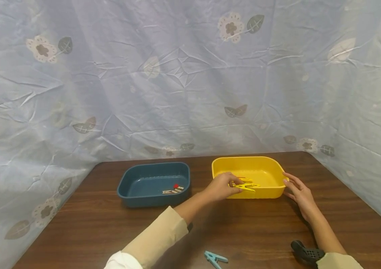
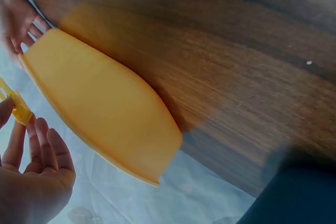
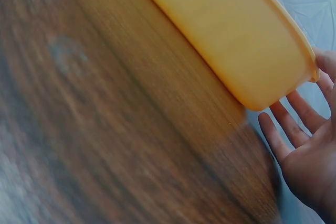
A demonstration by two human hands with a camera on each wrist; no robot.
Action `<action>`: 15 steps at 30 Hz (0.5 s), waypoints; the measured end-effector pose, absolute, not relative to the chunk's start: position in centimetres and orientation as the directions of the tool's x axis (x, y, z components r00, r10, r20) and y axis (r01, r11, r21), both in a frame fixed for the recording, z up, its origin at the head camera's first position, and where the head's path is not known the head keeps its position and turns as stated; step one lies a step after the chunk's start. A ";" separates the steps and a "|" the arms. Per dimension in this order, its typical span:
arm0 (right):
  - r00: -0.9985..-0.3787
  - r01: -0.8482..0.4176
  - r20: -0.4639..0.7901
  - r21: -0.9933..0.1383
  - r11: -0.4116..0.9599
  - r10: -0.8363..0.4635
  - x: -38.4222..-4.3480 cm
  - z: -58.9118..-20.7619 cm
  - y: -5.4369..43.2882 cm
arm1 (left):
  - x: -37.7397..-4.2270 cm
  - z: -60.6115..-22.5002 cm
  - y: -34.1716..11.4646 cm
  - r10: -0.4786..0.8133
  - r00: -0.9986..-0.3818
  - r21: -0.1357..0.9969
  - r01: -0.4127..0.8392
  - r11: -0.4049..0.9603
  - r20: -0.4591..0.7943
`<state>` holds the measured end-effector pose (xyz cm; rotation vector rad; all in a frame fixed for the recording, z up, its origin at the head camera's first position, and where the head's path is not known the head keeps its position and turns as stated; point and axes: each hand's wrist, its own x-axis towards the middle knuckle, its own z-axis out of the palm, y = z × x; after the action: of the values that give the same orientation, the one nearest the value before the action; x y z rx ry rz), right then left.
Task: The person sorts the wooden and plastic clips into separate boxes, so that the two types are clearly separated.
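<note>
In the head view my left hand (image 1: 222, 186) pinches a yellow clothespin (image 1: 246, 186) between thumb and fingertips, over the near left part of a yellow tub (image 1: 267, 192). The same clothespin (image 2: 21, 109) shows at the left edge of the left wrist view. More yellow clothespins lie in the tub, partly hidden by the hand. My right hand (image 1: 302, 197) holds the tub's right rim. The right wrist view shows the fingers of that right hand (image 3: 315, 153) spread along the outer wall of the yellow tub (image 3: 236, 40).
A dark blue tub (image 1: 143, 201) stands to the left on the brown wooden table (image 1: 86, 224); it holds several small wooden clothespins (image 1: 173, 191) and a red piece (image 1: 176, 185). A light blue clothespin (image 1: 215, 258) lies at the near edge. A patterned cloth (image 1: 177, 93) hangs behind.
</note>
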<state>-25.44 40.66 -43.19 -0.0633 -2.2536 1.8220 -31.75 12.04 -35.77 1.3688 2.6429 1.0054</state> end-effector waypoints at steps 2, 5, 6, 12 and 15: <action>-0.969 -0.123 0.167 -0.966 0.227 0.185 -25.5 -43.2 40.7 | -32.0 -35.7 12.2 0.722 -0.627 0.529 0.735 0.423 0.293; -0.967 -0.130 0.174 -0.965 0.229 0.186 -25.6 -43.3 40.7 | -32.4 -35.7 12.5 0.707 -0.647 0.530 0.722 0.445 0.287; -0.967 -0.131 0.175 -0.965 0.228 0.186 -25.6 -43.3 40.7 | -32.5 -35.7 12.6 0.702 -0.655 0.536 0.713 0.451 0.281; -0.967 -0.125 0.172 -0.963 0.240 0.186 -25.6 -43.4 40.8 | -33.2 -36.5 13.2 0.671 -0.688 0.548 0.687 0.477 0.278; -0.968 -0.123 0.169 -0.964 0.238 0.187 -25.5 -43.2 40.7 | -33.6 -37.0 13.8 0.653 -0.700 0.553 0.678 0.484 0.288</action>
<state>-25.51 40.72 -43.24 -0.0607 -2.2622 1.7971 -33.64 13.80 -36.95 1.2297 2.7386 1.0483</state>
